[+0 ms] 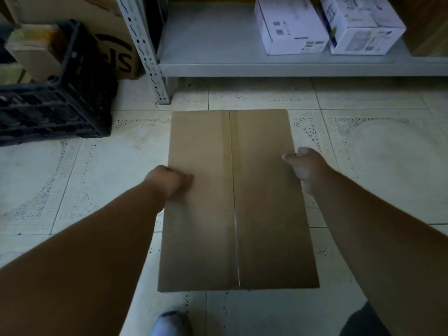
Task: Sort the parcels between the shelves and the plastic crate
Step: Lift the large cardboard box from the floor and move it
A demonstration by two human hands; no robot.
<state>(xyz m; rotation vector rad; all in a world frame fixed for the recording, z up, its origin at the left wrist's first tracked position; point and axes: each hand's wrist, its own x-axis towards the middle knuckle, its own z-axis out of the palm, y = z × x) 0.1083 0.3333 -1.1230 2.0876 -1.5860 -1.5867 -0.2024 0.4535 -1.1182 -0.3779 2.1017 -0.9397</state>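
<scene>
A long, flat brown cardboard parcel [238,202] with a taped seam running down its middle fills the centre of the view, held level above the pale speckled tile floor [375,166]. The left hand [169,181] grasps the parcel's left edge at about nine o'clock, thumb lying on the top face and the other fingers wrapped under and out of sight. The right hand [306,167] clasps the right edge at about three o'clock, slightly farther from the body than the left, thumb on top and fingers curled down the side. Both bare forearms reach in from five and seven o'clock.

At twelve to one o'clock sits the low grey metal shelf [266,69], its perforated upright post [145,52] coming down to the floor at eleven o'clock. On the shelf, at one o'clock, two white printed cardboard boxes [291,25] stand just beside each other, and a brown box edge shows at the far right, cut off by the frame.

At ten o'clock the black plastic lattice crate [60,100] rests on the floor, well apart from the held parcel, with tan cardboard packages [34,49] inside it. Behind the crate leans a large brown carton with black lettering [116,52], touching the shelf post.

At six o'clock, a light-coloured shoe tip [169,323] shows on the floor below the parcel's near edge.
</scene>
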